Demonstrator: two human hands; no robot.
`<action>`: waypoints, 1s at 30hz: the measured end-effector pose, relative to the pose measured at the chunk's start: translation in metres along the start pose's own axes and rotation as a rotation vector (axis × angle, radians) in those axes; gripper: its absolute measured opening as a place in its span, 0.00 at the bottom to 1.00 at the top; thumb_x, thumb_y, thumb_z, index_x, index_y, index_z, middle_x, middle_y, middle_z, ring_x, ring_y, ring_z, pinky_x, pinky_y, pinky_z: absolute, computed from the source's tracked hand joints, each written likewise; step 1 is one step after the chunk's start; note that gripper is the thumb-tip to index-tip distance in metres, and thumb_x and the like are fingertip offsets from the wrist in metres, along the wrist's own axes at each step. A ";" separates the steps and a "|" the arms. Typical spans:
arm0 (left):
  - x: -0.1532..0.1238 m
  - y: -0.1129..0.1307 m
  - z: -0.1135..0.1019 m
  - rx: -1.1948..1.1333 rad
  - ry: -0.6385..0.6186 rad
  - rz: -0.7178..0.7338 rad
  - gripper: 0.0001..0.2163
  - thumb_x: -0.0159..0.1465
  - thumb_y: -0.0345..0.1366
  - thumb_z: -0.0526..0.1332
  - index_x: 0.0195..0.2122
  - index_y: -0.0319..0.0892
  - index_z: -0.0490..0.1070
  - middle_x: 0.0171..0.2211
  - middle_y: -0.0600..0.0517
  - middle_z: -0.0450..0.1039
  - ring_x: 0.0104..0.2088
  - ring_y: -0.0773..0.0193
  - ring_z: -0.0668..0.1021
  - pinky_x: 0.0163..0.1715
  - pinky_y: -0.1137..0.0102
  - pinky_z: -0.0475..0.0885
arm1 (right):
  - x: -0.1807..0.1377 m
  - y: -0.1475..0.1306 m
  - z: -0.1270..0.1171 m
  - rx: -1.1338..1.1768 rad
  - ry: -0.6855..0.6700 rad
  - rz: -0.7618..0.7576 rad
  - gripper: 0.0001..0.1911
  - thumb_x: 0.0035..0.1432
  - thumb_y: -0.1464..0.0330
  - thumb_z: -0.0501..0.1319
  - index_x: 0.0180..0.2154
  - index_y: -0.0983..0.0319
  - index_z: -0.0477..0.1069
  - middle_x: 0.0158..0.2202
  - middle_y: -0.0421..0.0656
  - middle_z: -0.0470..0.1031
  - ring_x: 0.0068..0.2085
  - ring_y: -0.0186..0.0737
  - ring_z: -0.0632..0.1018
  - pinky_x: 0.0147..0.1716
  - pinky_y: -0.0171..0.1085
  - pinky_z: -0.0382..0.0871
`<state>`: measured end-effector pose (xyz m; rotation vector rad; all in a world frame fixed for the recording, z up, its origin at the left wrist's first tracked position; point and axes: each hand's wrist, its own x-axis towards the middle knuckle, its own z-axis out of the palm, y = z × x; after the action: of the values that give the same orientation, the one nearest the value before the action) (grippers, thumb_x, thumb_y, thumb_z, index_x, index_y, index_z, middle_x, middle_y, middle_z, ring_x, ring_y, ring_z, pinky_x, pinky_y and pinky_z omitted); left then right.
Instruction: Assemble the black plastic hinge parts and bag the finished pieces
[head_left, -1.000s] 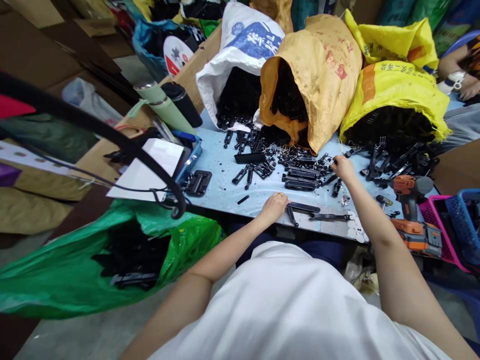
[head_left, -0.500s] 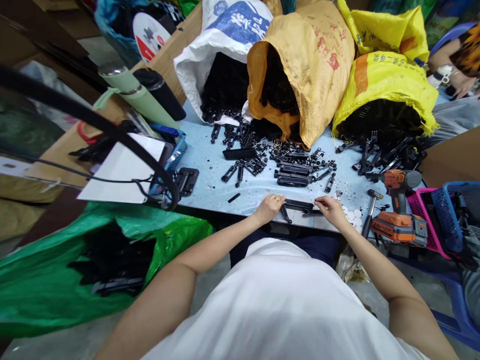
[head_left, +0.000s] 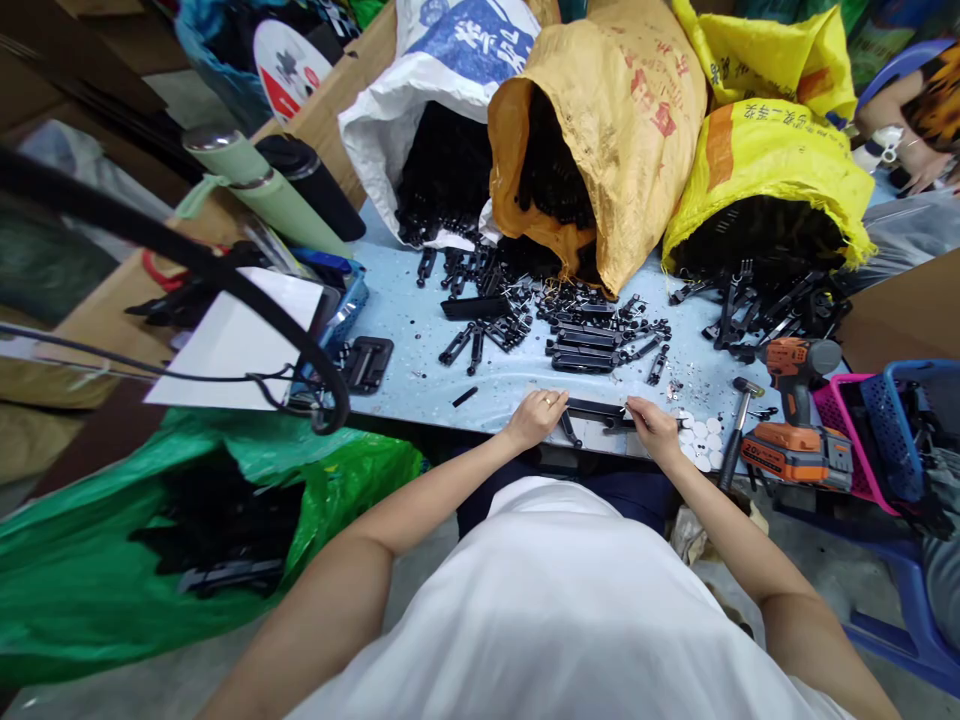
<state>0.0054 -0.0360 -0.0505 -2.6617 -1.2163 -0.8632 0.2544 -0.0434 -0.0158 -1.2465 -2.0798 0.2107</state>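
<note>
A long black plastic part (head_left: 598,409) lies near the front edge of the pale blue table (head_left: 420,330). My left hand (head_left: 536,416), a ring on one finger, rests with fingers curled on the part's left end. At its right end my right hand (head_left: 652,425) pinches something small that I cannot make out. Beyond the hands lies a stack of similar black parts (head_left: 589,350) amid scattered small black pieces.
Orange (head_left: 600,130), yellow (head_left: 765,170) and white (head_left: 442,110) sacks of black parts stand at the back. An orange cordless drill (head_left: 799,420) and a hammer (head_left: 736,425) lie right. A green bag (head_left: 172,520) sits lower left. Another person's arm (head_left: 900,110) shows at far right.
My right hand came back from the pile of parts to the long black part by the front edge. My left hand stayed on that part. The view shifted slightly.
</note>
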 end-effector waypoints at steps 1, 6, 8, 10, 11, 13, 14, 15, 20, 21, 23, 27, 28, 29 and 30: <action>0.000 0.000 -0.001 -0.004 -0.003 -0.007 0.11 0.66 0.29 0.48 0.45 0.34 0.65 0.30 0.44 0.72 0.31 0.61 0.75 0.28 0.67 0.68 | -0.001 0.001 0.000 -0.005 -0.019 -0.016 0.12 0.61 0.67 0.52 0.36 0.58 0.74 0.35 0.43 0.78 0.37 0.39 0.79 0.38 0.37 0.76; 0.001 0.005 -0.002 -0.030 -0.030 -0.017 0.12 0.65 0.32 0.49 0.45 0.37 0.67 0.38 0.41 0.73 0.41 0.57 0.75 0.38 0.61 0.69 | -0.008 0.004 0.002 0.021 -0.108 -0.084 0.10 0.60 0.67 0.54 0.37 0.60 0.74 0.38 0.46 0.77 0.39 0.39 0.78 0.40 0.39 0.74; 0.002 0.008 -0.001 -0.065 -0.069 0.029 0.13 0.65 0.33 0.49 0.46 0.38 0.67 0.40 0.41 0.73 0.46 0.55 0.74 0.42 0.58 0.68 | -0.012 0.006 0.003 0.029 -0.134 -0.049 0.12 0.60 0.64 0.53 0.40 0.60 0.73 0.41 0.48 0.76 0.41 0.42 0.76 0.41 0.43 0.72; 0.005 0.011 0.002 -0.098 -0.119 0.118 0.14 0.65 0.35 0.49 0.47 0.37 0.67 0.43 0.41 0.72 0.49 0.55 0.72 0.46 0.57 0.66 | -0.015 0.009 0.002 0.034 -0.191 -0.025 0.15 0.61 0.60 0.51 0.42 0.59 0.72 0.44 0.48 0.75 0.42 0.43 0.75 0.41 0.46 0.71; 0.007 0.013 0.002 -0.107 -0.146 0.165 0.14 0.65 0.36 0.50 0.48 0.36 0.66 0.45 0.40 0.71 0.50 0.54 0.71 0.47 0.57 0.65 | -0.015 0.011 0.000 0.027 -0.227 -0.025 0.16 0.61 0.59 0.50 0.42 0.58 0.72 0.45 0.48 0.74 0.43 0.44 0.75 0.42 0.46 0.70; 0.015 0.016 0.003 -0.107 -0.210 0.237 0.16 0.64 0.39 0.52 0.49 0.35 0.65 0.48 0.39 0.69 0.51 0.54 0.70 0.48 0.59 0.65 | -0.015 0.018 -0.005 -0.040 -0.286 -0.027 0.18 0.59 0.55 0.51 0.43 0.58 0.72 0.46 0.49 0.73 0.43 0.45 0.74 0.42 0.46 0.69; 0.020 0.018 0.004 -0.103 -0.247 0.252 0.18 0.63 0.40 0.53 0.50 0.34 0.64 0.49 0.38 0.69 0.50 0.54 0.71 0.47 0.60 0.66 | -0.014 0.021 -0.009 -0.097 -0.301 -0.023 0.20 0.58 0.53 0.53 0.42 0.58 0.72 0.45 0.49 0.73 0.43 0.46 0.73 0.41 0.46 0.68; 0.026 0.020 0.004 -0.097 -0.287 0.248 0.19 0.63 0.41 0.55 0.50 0.33 0.64 0.48 0.38 0.69 0.48 0.54 0.72 0.45 0.61 0.66 | -0.012 0.025 -0.012 -0.162 -0.307 -0.012 0.22 0.55 0.50 0.54 0.40 0.59 0.72 0.43 0.51 0.74 0.41 0.47 0.74 0.39 0.45 0.68; 0.060 0.025 0.006 -0.090 -0.448 0.043 0.19 0.64 0.45 0.52 0.39 0.31 0.71 0.31 0.41 0.74 0.34 0.57 0.75 0.31 0.67 0.67 | -0.003 0.033 -0.023 -0.336 -0.336 0.044 0.30 0.50 0.41 0.50 0.19 0.61 0.66 0.19 0.47 0.68 0.24 0.41 0.71 0.23 0.36 0.60; 0.065 0.026 0.005 -0.103 -0.472 0.001 0.20 0.65 0.46 0.50 0.35 0.32 0.72 0.29 0.42 0.74 0.32 0.58 0.75 0.29 0.68 0.67 | 0.000 0.030 -0.026 -0.322 -0.339 0.038 0.32 0.50 0.40 0.48 0.17 0.60 0.63 0.17 0.46 0.67 0.22 0.39 0.69 0.21 0.35 0.58; 0.069 0.027 -0.002 -0.144 -0.490 -0.063 0.22 0.66 0.45 0.46 0.28 0.35 0.72 0.26 0.44 0.74 0.28 0.61 0.75 0.26 0.70 0.65 | 0.007 0.020 -0.035 -0.251 -0.347 -0.001 0.33 0.52 0.40 0.43 0.15 0.60 0.61 0.16 0.44 0.65 0.19 0.36 0.67 0.19 0.35 0.55; 0.059 0.039 -0.038 -0.393 -0.373 -0.044 0.25 0.68 0.44 0.39 0.24 0.39 0.70 0.22 0.49 0.72 0.25 0.65 0.74 0.25 0.72 0.64 | 0.021 -0.017 -0.065 0.087 -0.420 -0.102 0.33 0.58 0.45 0.37 0.17 0.59 0.62 0.15 0.41 0.63 0.18 0.34 0.66 0.19 0.34 0.55; 0.055 0.045 -0.049 -0.489 -0.325 -0.027 0.26 0.68 0.43 0.37 0.24 0.40 0.70 0.21 0.50 0.71 0.25 0.66 0.73 0.25 0.72 0.65 | 0.023 -0.028 -0.071 0.199 -0.434 -0.108 0.33 0.59 0.46 0.36 0.18 0.59 0.62 0.14 0.41 0.62 0.18 0.34 0.65 0.20 0.34 0.56; 0.051 0.051 -0.060 -0.581 -0.282 -0.024 0.27 0.68 0.42 0.34 0.25 0.40 0.70 0.21 0.50 0.70 0.25 0.67 0.73 0.26 0.72 0.65 | 0.025 -0.038 -0.077 0.306 -0.440 -0.103 0.33 0.60 0.47 0.35 0.18 0.59 0.61 0.14 0.40 0.61 0.17 0.34 0.65 0.20 0.34 0.57; 0.048 0.058 -0.069 -0.663 -0.241 -0.034 0.29 0.68 0.42 0.32 0.25 0.40 0.69 0.21 0.50 0.70 0.24 0.67 0.72 0.27 0.72 0.66 | 0.025 -0.048 -0.080 0.406 -0.441 -0.093 0.33 0.61 0.48 0.35 0.17 0.59 0.61 0.14 0.40 0.61 0.17 0.34 0.65 0.20 0.35 0.57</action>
<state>0.0407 -0.0647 0.0409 -3.3547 -1.1790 -1.1421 0.2635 -0.0637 0.0777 -0.9090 -2.2956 0.8860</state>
